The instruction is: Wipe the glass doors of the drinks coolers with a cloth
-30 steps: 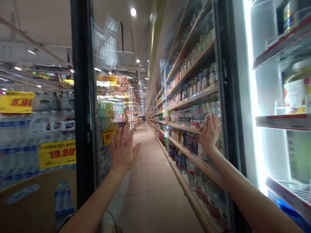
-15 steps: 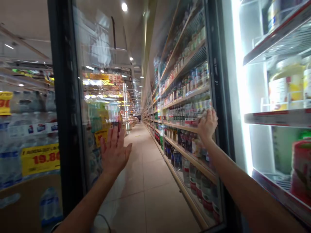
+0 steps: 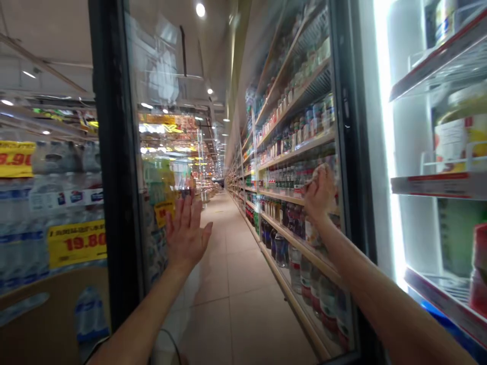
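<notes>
A glass door with a black frame [image 3: 114, 177] stands swung open before me. Through its pane I see an aisle and shelves. My left hand [image 3: 186, 233] is spread flat against the glass, fingers up, holding nothing. Higher on the right, near the frame's edge, my right hand [image 3: 319, 195] presses at the pane with bent fingers. It appears to grip a small pale cloth [image 3: 323, 170], mostly hidden by the fingers and blurred.
To the right is a lit cooler with bottles on wire shelves [image 3: 437, 185]. At left, packs of bottled water [image 3: 19, 218] stand behind a yellow price sign [image 3: 76, 243]. The tiled floor [image 3: 213, 324] runs down the aisle past shelves of bottles.
My right hand has shifted slightly left and turned on the glass. My left hand stays flat on the pane. The whole view has swung a little left.
</notes>
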### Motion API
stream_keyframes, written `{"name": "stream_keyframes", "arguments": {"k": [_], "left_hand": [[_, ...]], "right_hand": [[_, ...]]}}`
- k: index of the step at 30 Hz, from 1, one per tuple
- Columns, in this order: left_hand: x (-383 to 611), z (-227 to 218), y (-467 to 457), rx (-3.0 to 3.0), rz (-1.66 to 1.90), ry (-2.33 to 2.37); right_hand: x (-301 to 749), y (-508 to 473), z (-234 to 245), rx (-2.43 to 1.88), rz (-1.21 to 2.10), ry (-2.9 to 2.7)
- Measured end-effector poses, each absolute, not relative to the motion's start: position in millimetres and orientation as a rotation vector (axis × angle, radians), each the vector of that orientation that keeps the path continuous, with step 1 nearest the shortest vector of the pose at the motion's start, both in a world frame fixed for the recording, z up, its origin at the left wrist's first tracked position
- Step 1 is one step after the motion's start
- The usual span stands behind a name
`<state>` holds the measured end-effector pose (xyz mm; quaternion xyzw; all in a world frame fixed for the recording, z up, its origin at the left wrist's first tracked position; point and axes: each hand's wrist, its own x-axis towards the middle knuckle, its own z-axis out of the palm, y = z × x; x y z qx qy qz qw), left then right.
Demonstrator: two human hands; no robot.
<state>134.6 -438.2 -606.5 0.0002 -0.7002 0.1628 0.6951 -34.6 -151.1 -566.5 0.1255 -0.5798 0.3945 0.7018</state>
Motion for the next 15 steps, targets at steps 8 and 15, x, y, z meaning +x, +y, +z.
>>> {"name": "stream_keyframes", "arguments": {"k": [8,15], "left_hand": [[136,-607,-438,-0.022,0.362,-1.548],[136,-608,-438,-0.018,0.299,-1.582]], "right_hand": [[-8,-180,-599,0.974,0.288,-1.350],[-16,-172,-586,0.423,0.790,-1.383]]}}
